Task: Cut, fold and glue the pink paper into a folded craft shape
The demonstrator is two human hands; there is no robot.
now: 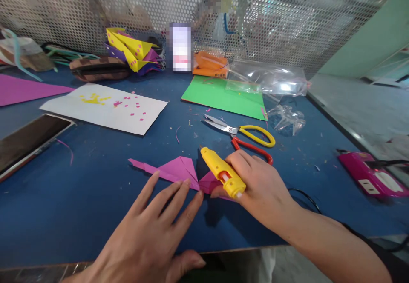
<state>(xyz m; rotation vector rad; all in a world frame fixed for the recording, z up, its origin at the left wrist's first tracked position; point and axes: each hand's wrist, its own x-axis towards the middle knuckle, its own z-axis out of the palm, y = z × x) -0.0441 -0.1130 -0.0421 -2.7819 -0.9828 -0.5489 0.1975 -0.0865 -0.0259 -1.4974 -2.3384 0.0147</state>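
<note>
My left hand (156, 221) lies with fingers spread, its fingertips pressing the lower edge of a folded magenta paper (177, 170) against the blue table. In my right hand (260, 181) is a yellow hot glue gun (215, 164), its nozzle pointing up and left above the paper. A white glue stick shows at its back end. My right thumb reaches under the gun and touches the paper's right part, which the gun and hand partly cover. Just beyond, scissors (234, 130) with one yellow and one red handle lie partly open.
A white sheet (128, 119) bears small yellow and pink paper bits. Behind are green paper (223, 95), clear plastic wrap (268, 78), a lit phone (181, 47) and folded yellow-and-purple paper pieces (131, 49). A dark phone (32, 140) lies left, a magenta power strip (370, 174) right.
</note>
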